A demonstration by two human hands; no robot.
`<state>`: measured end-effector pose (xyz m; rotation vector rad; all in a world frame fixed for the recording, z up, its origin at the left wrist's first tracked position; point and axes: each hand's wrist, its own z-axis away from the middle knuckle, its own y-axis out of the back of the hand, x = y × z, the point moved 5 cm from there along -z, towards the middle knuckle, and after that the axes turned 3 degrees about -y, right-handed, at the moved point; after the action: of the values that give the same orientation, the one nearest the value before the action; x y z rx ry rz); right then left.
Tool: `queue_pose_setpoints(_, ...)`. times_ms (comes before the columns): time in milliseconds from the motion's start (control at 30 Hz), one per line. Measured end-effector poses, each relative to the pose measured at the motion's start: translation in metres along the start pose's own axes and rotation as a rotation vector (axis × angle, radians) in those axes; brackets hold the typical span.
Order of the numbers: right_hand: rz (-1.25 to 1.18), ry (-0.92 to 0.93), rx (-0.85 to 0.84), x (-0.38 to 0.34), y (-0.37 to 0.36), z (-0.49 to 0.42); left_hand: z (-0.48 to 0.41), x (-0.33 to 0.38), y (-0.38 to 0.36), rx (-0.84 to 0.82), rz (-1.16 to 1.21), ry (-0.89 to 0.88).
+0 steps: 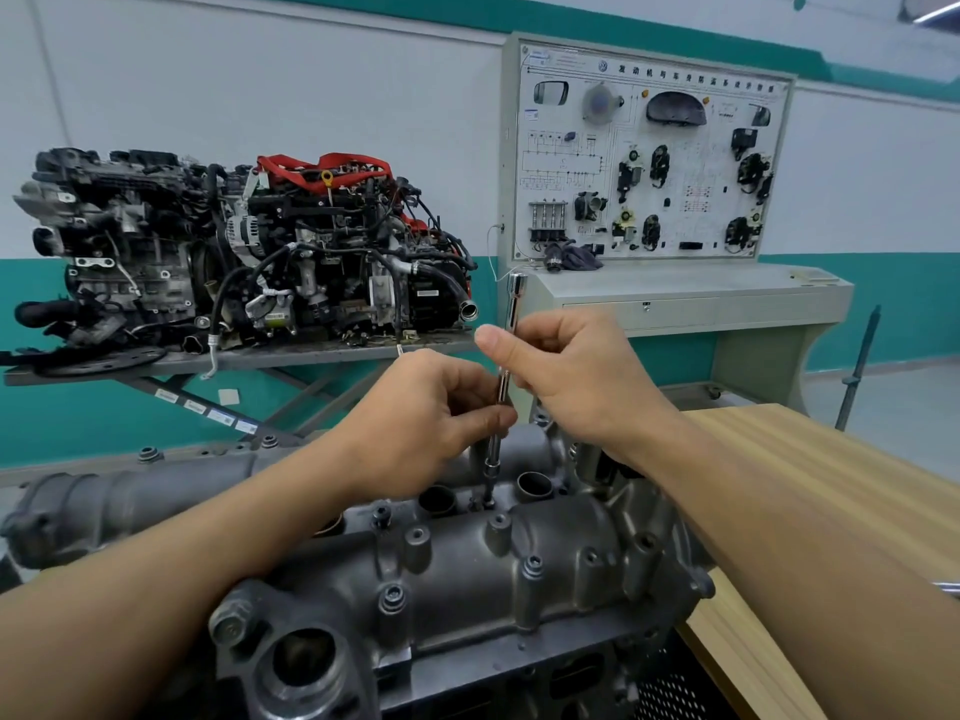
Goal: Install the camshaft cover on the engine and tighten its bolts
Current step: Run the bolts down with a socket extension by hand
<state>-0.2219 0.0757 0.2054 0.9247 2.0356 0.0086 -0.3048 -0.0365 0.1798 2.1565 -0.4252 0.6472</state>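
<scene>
where left hand [423, 420] and right hand [576, 379] grip, the driver [515, 296] is hidden.

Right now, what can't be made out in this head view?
- Bolt under the driver: the driver's tip covers it, so its seating in the cover is unclear.
- Driver's middle: hidden by the left hand and right hand.
- Shiny object: cut off by the right edge.
- Board lettering: too small to read.
</scene>
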Motion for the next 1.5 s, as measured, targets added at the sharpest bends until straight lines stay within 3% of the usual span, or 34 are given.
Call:
queue_pose_setpoints(133,0.069,0.015,-0.120,-0.002,-0.005,0.003,0.000,0.000,0.002,-0.067,0.046,0.019)
queue_pose_setpoints(467,0.187,0.129,0.038,-0.004,-0.002,0.007,-0.001,-0.001,-0.002,-0.118,0.164,0.045)
queue_pose_setpoints(633,0.150,0.046,0.012,-0.008,-0.005,0.005,0.001,0.005,0.001,-0.029,0.104,-0.019)
queue_pose_setpoints(800,0.159,0.176,-0.060,-0.044,-0.017,-0.004,0.012,0.024,0.030,0.113,0.038,-0.104)
queue_pose_setpoints(1100,0.044,0.191,-0.108,-0.038,-0.081,0.014,0.063,0.006,0.062,0.153,-0.096,-0.014)
queue_pose_setpoints(1300,-0.056,0.225,-0.015,-0.033,-0.084,0.019,0.062,0.005,0.058,0.176,-0.105,-0.063)
queue_pose_setpoints(1500,-0.058,0.210,-0.033,-0.028,-0.083,0.014,0.060,0.000,0.058,0.175,-0.108,-0.051)
